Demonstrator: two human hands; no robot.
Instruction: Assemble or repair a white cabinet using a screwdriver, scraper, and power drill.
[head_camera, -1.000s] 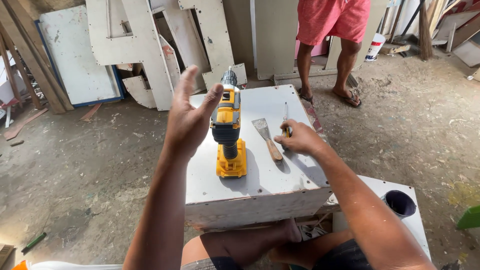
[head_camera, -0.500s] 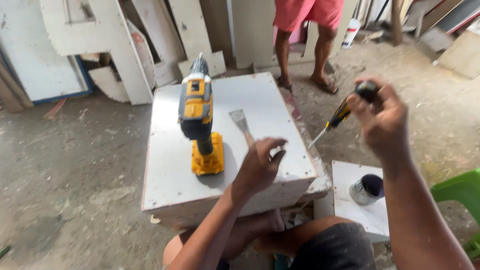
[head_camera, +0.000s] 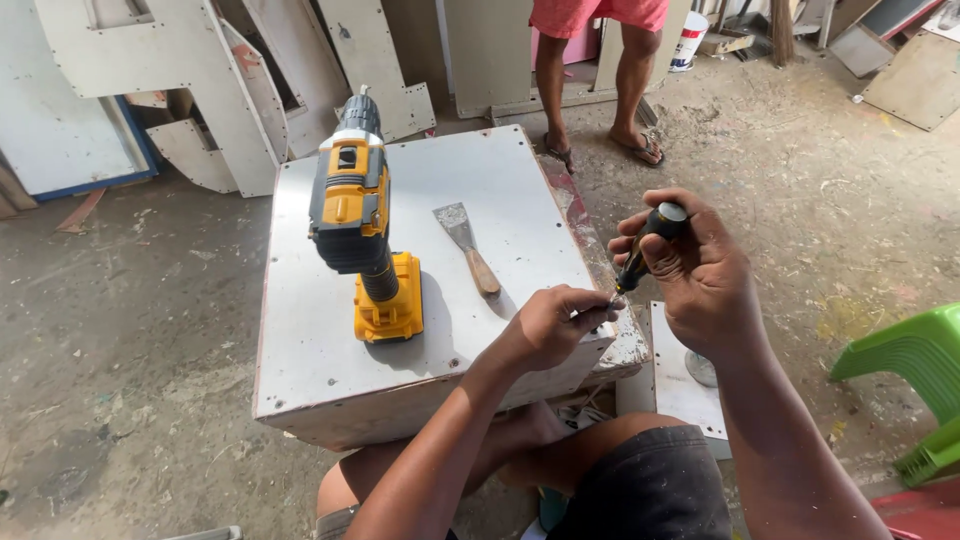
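Note:
My right hand (head_camera: 700, 275) grips a black-handled screwdriver (head_camera: 645, 245), its tip pointing down and left toward my left hand. My left hand (head_camera: 550, 325) pinches something small at the screwdriver's tip, above the near right corner of a white box-like board (head_camera: 330, 380). A yellow and black cordless drill (head_camera: 362, 225) stands upright on its battery on the board. A putty knife (head_camera: 470, 250) with a wooden handle lies on the board, beside the drill. What sits between my left fingers is too small to tell.
Another person's bare legs in sandals (head_camera: 600, 100) stand beyond the board. White cut-out panels (head_camera: 180, 100) lean at the back left. A green plastic stool (head_camera: 910, 385) stands at the right. A white board with a round hole (head_camera: 685, 385) lies under my right arm. The floor is dusty concrete.
My right hand has come down and left with the screwdriver, and my left hand has moved right to meet its tip. The drill and putty knife have stayed put.

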